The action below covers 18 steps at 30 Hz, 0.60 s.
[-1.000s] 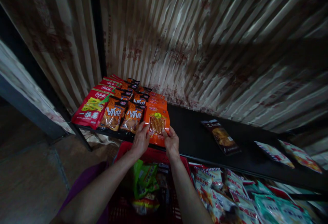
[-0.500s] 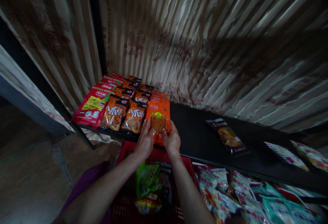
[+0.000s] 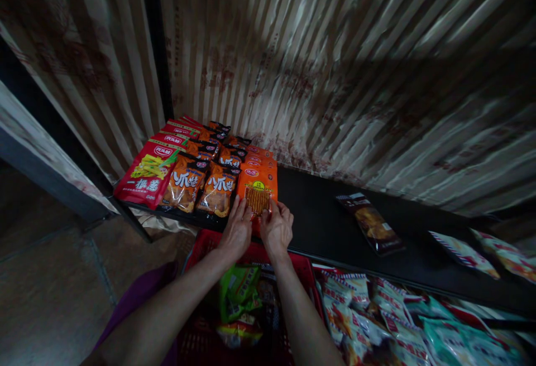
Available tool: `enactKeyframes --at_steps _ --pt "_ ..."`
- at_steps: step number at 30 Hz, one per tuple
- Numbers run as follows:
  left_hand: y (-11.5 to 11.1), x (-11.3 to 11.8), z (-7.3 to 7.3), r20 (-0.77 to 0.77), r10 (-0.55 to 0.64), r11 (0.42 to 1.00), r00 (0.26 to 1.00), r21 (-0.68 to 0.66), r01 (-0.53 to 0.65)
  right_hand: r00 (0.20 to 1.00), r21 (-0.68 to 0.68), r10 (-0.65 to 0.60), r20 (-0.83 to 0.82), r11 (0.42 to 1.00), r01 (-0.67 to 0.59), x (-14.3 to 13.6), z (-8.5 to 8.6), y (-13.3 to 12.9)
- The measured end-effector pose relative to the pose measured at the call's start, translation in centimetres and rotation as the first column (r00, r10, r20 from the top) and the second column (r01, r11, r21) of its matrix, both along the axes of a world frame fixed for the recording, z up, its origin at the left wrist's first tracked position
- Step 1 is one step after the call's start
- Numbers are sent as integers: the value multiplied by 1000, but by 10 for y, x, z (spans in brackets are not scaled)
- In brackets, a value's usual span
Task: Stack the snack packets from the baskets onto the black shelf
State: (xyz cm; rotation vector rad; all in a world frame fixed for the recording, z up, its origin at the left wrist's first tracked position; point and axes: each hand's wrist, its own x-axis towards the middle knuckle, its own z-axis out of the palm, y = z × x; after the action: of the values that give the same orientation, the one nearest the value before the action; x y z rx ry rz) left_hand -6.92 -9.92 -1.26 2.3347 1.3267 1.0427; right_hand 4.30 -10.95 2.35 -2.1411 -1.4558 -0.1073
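An orange snack packet [image 3: 259, 183] with a picture of brown sticks lies at the front of a row of like packets on the black shelf. My left hand [image 3: 236, 230] is closed on its lower left edge, thumb on the front. On the lower right, my right hand [image 3: 277, 229] grips it with bent fingers over the face and edge; the packet's bottom is partly covered. Just left lie orange-and-black snack bags [image 3: 216, 190] in overlapping rows. Beyond them, red snack bags [image 3: 147, 173] overlap at the shelf's left end.
Below my arms stands a red basket [image 3: 205, 246] holding a green bag [image 3: 239, 290] and other packets. A dark brown packet [image 3: 372, 224] lies further right on the shelf [image 3: 312, 201]. Several white-and-red bags [image 3: 349, 310] sit lower right. A metal post [image 3: 157, 42] rises behind.
My right hand has shifted left, from the packet's right edge onto more of its front. My left hand stays at the left edge. The packet is about where it was.
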Motion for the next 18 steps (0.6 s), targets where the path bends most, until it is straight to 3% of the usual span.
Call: enactKeyframes --at_steps 7,18 --pt "-5 -1 8 -100 -65 998 993 10 66 995 101 19 93 994 -29 1 -10 -2" --pt "-10 -3 12 -81 -109 994 991 -41 106 974 24 189 121 981 -194 4 -6 5"
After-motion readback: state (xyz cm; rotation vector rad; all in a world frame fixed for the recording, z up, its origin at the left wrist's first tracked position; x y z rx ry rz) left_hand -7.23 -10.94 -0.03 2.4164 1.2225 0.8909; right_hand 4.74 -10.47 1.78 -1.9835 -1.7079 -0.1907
